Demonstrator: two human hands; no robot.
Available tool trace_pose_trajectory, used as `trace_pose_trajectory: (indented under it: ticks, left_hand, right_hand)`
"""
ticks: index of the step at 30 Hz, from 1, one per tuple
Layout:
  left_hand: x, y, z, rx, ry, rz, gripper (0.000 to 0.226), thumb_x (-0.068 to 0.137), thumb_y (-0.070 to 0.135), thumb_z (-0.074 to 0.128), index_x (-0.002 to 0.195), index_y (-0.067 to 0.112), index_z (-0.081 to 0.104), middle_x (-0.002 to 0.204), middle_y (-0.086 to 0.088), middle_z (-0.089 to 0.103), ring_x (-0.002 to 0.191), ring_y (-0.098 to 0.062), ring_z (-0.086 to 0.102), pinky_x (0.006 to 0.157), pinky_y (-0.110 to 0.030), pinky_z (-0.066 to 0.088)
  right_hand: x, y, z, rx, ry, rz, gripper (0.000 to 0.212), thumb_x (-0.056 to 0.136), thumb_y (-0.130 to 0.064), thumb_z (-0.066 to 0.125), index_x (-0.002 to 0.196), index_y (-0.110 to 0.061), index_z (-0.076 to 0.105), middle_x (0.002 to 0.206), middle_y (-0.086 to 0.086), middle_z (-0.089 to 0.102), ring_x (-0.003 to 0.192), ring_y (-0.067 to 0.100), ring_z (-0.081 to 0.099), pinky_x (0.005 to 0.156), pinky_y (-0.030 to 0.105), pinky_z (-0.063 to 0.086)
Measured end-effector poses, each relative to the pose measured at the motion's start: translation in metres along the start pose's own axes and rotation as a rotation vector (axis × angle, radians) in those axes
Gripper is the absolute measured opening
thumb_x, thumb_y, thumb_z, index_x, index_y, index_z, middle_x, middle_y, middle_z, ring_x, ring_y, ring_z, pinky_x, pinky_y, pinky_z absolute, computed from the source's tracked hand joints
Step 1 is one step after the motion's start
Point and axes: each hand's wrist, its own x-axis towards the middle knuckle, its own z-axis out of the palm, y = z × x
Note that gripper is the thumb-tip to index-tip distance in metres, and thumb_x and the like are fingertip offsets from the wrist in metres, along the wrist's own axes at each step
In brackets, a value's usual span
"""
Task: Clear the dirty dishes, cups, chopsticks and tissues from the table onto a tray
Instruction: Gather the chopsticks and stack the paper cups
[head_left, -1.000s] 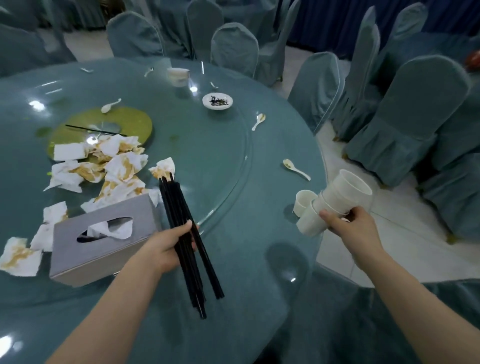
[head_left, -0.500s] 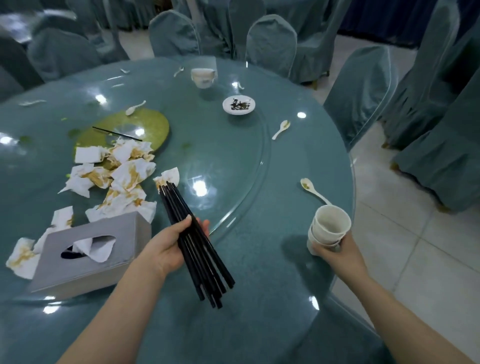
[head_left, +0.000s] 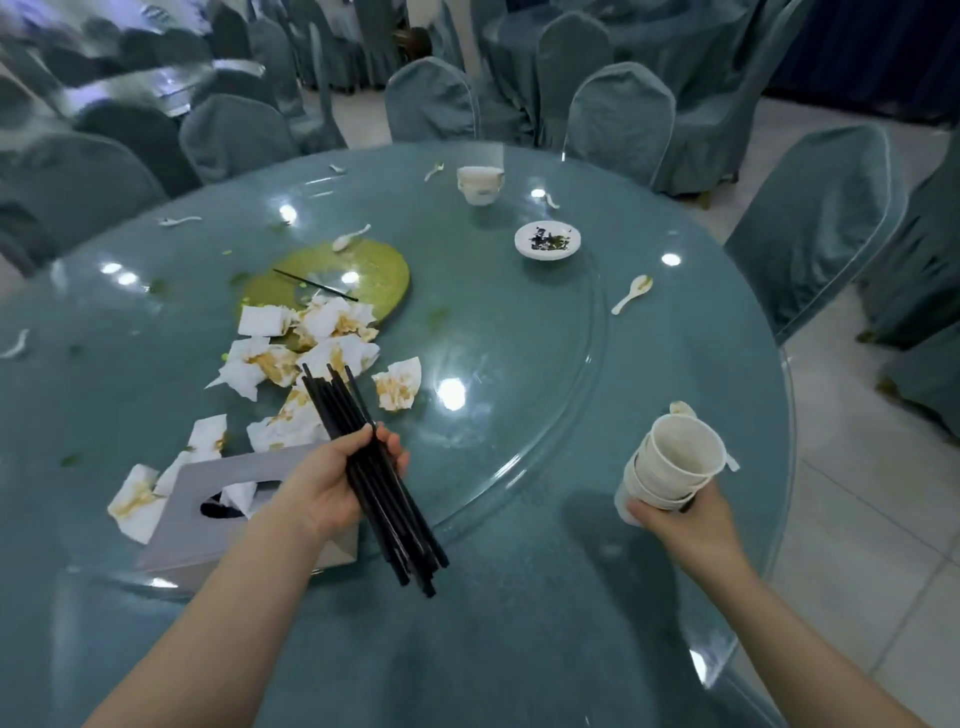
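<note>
Over the near edge of the counter (head_left: 519, 649), both hands are full. The left hand (head_left: 332, 488) is curled round a bundle of black chopsticks (head_left: 379, 478); the right hand (head_left: 685, 519) grips a stack of white cups (head_left: 670, 467) from below. Just left of the left hand sits a grey tissue box (head_left: 208, 499), with stained tissues (head_left: 311, 358) scattered beyond it. Farther beyond the hands lie a small dirty dish (head_left: 547, 240), a white spoon (head_left: 631, 294) and a bowl (head_left: 480, 183).
</note>
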Motion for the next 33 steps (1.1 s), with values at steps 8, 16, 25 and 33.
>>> trace_pose_trajectory:
  ticks: [8,16,25,33]
  left_hand:
    - [-0.025,0.056,-0.03,-0.014,-0.011,0.113,0.017,0.098,0.018,0.042,0.086,0.011,0.053,0.057,0.003,0.051,0.042,-0.009,0.05,0.044,-0.019,0.048]
    - [-0.048,0.1,-0.058,0.02,0.027,0.212,0.024,0.096,0.024,0.052,0.073,0.017,0.047,0.044,0.007,0.04,0.031,-0.004,0.035,0.034,-0.012,0.035]
    - [-0.036,0.064,-0.054,0.15,-0.113,0.074,0.015,0.093,0.019,0.057,0.08,0.012,0.054,0.049,0.004,0.052,0.039,-0.007,0.05,0.039,-0.017,0.045]
    - [-0.076,-0.017,-0.004,0.304,-0.259,-0.021,0.02,0.095,0.015,0.051,0.076,0.012,0.053,0.044,0.005,0.054,0.04,-0.007,0.058,0.042,-0.017,0.05]
  right_hand:
    - [0.005,-0.05,0.064,-0.056,-0.059,-0.036,0.049,0.067,-0.01,0.084,0.105,-0.025,0.057,0.094,-0.017,0.065,0.083,-0.006,0.059,0.071,0.014,0.044]
    - [-0.047,-0.108,0.099,-0.059,-0.013,-0.103,0.033,0.066,-0.014,0.085,0.092,-0.022,0.066,0.082,-0.018,0.072,0.073,-0.009,0.064,0.058,0.005,0.045]
    - [-0.127,-0.128,0.082,-0.118,0.147,-0.049,0.042,0.064,-0.014,0.086,0.098,-0.024,0.064,0.088,-0.018,0.071,0.079,-0.007,0.065,0.067,0.014,0.047]
    - [-0.226,-0.123,0.003,-0.136,0.29,0.013,0.046,0.064,-0.014,0.087,0.104,-0.019,0.065,0.094,-0.011,0.073,0.086,0.0,0.067,0.073,0.018,0.049]
